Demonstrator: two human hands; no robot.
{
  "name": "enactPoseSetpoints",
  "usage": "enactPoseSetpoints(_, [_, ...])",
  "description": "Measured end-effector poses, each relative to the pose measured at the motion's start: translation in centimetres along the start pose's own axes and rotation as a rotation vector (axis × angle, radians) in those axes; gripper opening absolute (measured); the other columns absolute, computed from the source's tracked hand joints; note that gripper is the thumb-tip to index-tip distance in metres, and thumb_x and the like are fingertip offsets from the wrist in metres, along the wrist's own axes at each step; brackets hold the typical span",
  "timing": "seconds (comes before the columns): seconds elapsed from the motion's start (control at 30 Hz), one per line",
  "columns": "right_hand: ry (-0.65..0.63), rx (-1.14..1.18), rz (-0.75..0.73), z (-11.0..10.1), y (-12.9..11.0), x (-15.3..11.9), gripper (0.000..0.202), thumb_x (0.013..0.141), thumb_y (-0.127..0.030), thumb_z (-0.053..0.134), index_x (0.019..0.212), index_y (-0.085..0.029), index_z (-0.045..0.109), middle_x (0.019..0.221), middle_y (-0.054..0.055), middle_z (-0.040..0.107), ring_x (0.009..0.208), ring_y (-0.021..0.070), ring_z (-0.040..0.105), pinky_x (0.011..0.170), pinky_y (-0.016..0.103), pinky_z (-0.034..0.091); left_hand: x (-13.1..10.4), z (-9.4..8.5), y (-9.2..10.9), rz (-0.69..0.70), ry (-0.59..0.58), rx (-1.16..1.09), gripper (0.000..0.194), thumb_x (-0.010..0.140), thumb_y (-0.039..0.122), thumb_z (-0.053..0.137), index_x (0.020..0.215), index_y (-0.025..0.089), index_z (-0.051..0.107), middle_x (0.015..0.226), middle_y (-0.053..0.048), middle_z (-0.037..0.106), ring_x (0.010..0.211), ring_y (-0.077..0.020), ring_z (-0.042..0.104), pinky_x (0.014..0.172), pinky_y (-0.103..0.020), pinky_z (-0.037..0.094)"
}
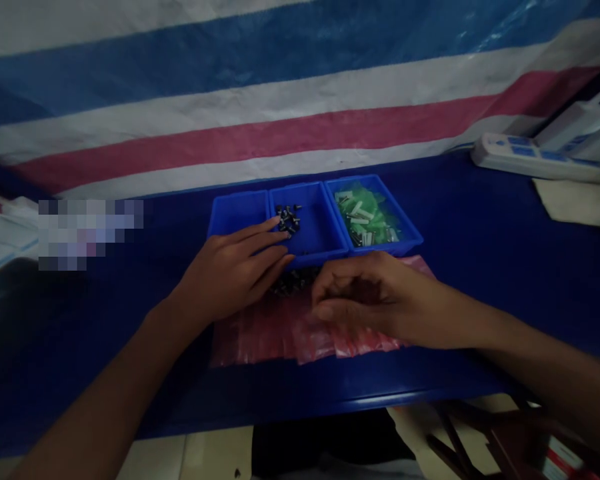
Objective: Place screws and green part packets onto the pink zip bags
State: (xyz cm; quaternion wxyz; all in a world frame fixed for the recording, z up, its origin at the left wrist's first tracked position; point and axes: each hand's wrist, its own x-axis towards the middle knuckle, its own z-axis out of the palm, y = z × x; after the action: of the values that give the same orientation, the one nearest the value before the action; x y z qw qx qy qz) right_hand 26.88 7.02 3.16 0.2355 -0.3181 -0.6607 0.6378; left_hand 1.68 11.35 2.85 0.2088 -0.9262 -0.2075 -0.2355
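Note:
My left hand [245,267] reaches over the front of the middle blue bin [325,230], its fingers stretched out. The fingertips are beside a small pile of black-and-silver screw-like pieces [289,220] in that bin. More small black pieces [295,281] lie in front of the bin, between my hands. My right hand [370,293] is curled above a row of pink plastic bags [275,333], thumb and fingers drawn together. I cannot make out what is in it, if anything.
The right blue bin [413,241] contains green bags with white and metal pieces. The left blue bin [240,208] adjoins the middle one. A white power strip [530,157] lies at the back right of the blue table [480,253]. A striped sheet [280,93] hangs behind.

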Motion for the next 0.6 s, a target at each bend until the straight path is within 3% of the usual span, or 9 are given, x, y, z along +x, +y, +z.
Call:
enactPoseSetpoints(0.1, [0.094, 0.028, 0.037, -0.2, 0.1, 0.1, 0.042, 0.092, -0.054, 0.080, 0.077, -0.018, 0.065, 0.053, -0.006, 0.060, 0.042, 0.0087, 0.053, 0.042, 0.020, 0.041, 0.0, 0.1, -0.1, 0.015, -0.010, 0.007, 0.027, 0.110, 0.019, 0.054, 0.099, 0.013, 0.078, 0.111, -0.009, 0.083, 0.118, -0.0274, 0.078, 0.093, -0.036, 0.070])
enactPoseSetpoints(0.17, [0.240, -0.063, -0.039, -0.5, -0.1, 0.1, 0.042, 0.095, -0.054, 0.076, 0.076, -0.018, 0.068, 0.056, -0.003, 0.066, 0.046, 0.0108, 0.061, 0.046, 0.021, 0.047, -0.1, 0.2, -0.1, 0.016, -0.022, 0.007, 0.027, 0.110, 0.020, 0.055, 0.099, 0.012, 0.078, 0.113, -0.011, 0.083, 0.118, -0.0287, 0.078, 0.093, -0.038, 0.070])
enactPoseSetpoints(0.27, [0.510, -0.349, -0.248, -1.0, -0.4, -0.3, 0.025, 0.105, -0.041, 0.067, 0.103, -0.019, 0.078, 0.086, 0.004, 0.082, 0.072, 0.0159, 0.077, 0.065, 0.025, 0.060, -0.2, 0.2, 0.0, 0.001, -0.035, -0.011, 0.029, 0.111, 0.022, 0.053, 0.099, 0.012, 0.078, 0.115, -0.012, 0.082, 0.117, -0.0292, 0.078, 0.094, -0.040, 0.070])
enactPoseSetpoints(0.33, [0.609, -0.636, -0.411, -1.2, -0.3, -0.6, 0.020, 0.107, -0.027, 0.063, 0.119, -0.020, 0.078, 0.100, 0.004, 0.084, 0.086, 0.0163, 0.080, 0.077, 0.026, 0.062, -0.3, 0.2, 0.1, -0.009, -0.042, -0.015, 0.031, 0.112, 0.023, 0.052, 0.099, 0.012, 0.078, 0.115, -0.012, 0.082, 0.117, -0.0289, 0.078, 0.095, -0.039, 0.069])
enactPoseSetpoints(0.4, [0.562, -0.952, -0.590, -1.2, 0.2, -0.7, 0.021, 0.107, -0.019, 0.060, 0.120, -0.017, 0.077, 0.099, 0.005, 0.084, 0.088, 0.0159, 0.080, 0.079, 0.026, 0.061, -0.3, 0.2, 0.1, -0.019, -0.036, -0.022, 0.030, 0.112, 0.023, 0.052, 0.100, 0.013, 0.078, 0.115, -0.011, 0.082, 0.117, -0.0282, 0.078, 0.096, -0.038, 0.069])
enactPoseSetpoints(0.47, [0.403, -1.206, -0.734, -0.9, 1.0, -0.6, 0.025, 0.109, -0.015, 0.054, 0.118, -0.013, 0.077, 0.100, 0.008, 0.083, 0.085, 0.0173, 0.079, 0.077, 0.027, 0.062, -0.2, 0.2, 0.1, -0.031, -0.025, -0.045, 0.029, 0.112, 0.024, 0.052, 0.101, 0.014, 0.078, 0.114, -0.009, 0.083, 0.118, -0.0272, 0.078, 0.097, -0.037, 0.069])
enactPoseSetpoints(0.53, [0.234, -1.367, -0.770, -0.5, 1.8, -0.1, 0.028, 0.109, -0.010, 0.049, 0.119, -0.009, 0.075, 0.105, 0.012, 0.082, 0.089, 0.0209, 0.078, 0.078, 0.032, 0.063, -0.2, 0.3, 0.0, -0.039, -0.012, -0.060, 0.030, 0.112, 0.024, 0.052, 0.100, 0.016, 0.078, 0.114, -0.008, 0.083, 0.119, -0.0257, 0.077, 0.100, -0.036, 0.068])
enactPoseSetpoints(0.6, [0.119, -1.451, -0.709, -0.1, 2.4, 0.4, 0.027, 0.107, -0.009, 0.052, 0.121, -0.006, 0.074, 0.111, 0.015, 0.079, 0.097, 0.0246, 0.076, 0.084, 0.037, 0.063, -0.2, 0.3, 0.0, -0.041, -0.003, -0.042, 0.030, 0.112, 0.024, 0.051, 0.099, 0.018, 0.078, 0.114, -0.007, 0.083, 0.121, -0.0249, 0.076, 0.101, -0.036, 0.067])
